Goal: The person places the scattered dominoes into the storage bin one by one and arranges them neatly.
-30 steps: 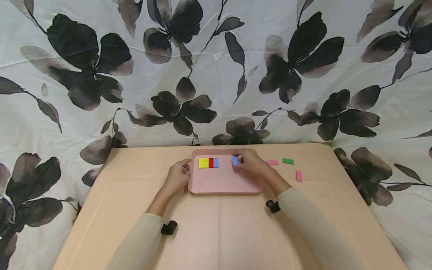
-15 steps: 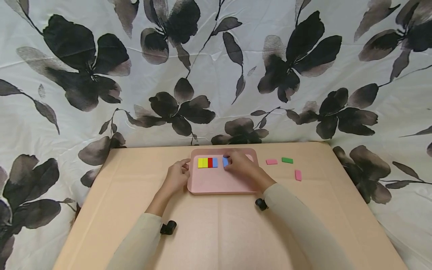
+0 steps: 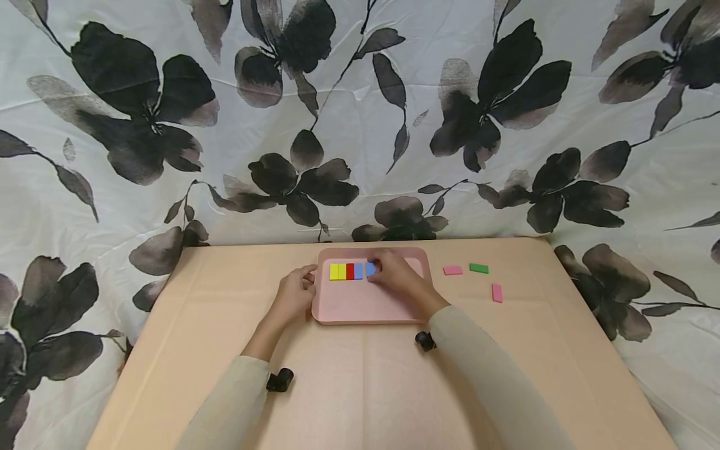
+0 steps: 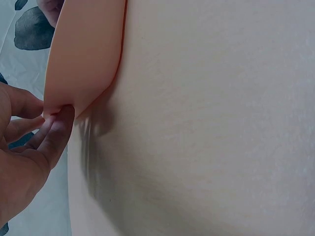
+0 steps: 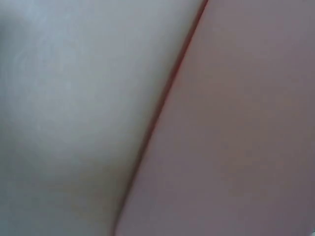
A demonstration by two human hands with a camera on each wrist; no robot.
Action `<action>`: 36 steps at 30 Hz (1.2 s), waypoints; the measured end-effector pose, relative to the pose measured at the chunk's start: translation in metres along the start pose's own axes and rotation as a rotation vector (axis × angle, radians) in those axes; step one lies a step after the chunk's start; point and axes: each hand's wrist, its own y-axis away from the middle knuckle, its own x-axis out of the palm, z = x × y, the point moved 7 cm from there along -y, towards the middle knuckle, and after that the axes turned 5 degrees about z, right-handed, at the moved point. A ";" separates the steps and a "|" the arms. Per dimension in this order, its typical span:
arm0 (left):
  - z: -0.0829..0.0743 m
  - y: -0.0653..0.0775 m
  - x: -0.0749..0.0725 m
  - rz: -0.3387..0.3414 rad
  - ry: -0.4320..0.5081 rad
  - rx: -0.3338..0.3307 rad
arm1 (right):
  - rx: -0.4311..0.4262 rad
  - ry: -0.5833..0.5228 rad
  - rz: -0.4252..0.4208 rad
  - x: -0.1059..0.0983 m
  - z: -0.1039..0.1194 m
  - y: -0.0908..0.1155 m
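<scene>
A shallow pink tray (image 3: 345, 307) lies near the far side of the table. Inside it, a row of flat tiles runs along the upper left: yellow tiles (image 3: 338, 272), a red tile (image 3: 350, 271) and a blue tile (image 3: 358, 270). My right hand (image 3: 399, 276) pinches another blue tile (image 3: 370, 269) just right of that row, a thin gap between the two blues. My left hand (image 3: 294, 294) grips the tray's left end; the left wrist view shows thumb and fingertips (image 4: 63, 118) on the tray wall (image 4: 86, 54). Neither right hand nor tiles show in the right wrist view.
On the table (image 3: 360, 387) right of the tray lie a pink tile (image 3: 452, 270), a green tile (image 3: 479, 268) and a second pink tile (image 3: 497, 293). A white floral cloth (image 3: 360, 94) hangs behind the table's far edge.
My right hand has carried the blue tile leftward across the tray, up close to the row's right end. My left hand keeps its place on the tray.
</scene>
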 end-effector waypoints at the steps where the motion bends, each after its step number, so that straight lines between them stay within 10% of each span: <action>1: 0.000 0.000 0.000 0.001 0.001 0.000 | 0.000 0.001 -0.003 0.001 -0.001 -0.001; 36: 0.003 -0.005 0.000 0.002 0.013 -0.006 | -0.009 0.024 0.017 0.006 -0.006 -0.006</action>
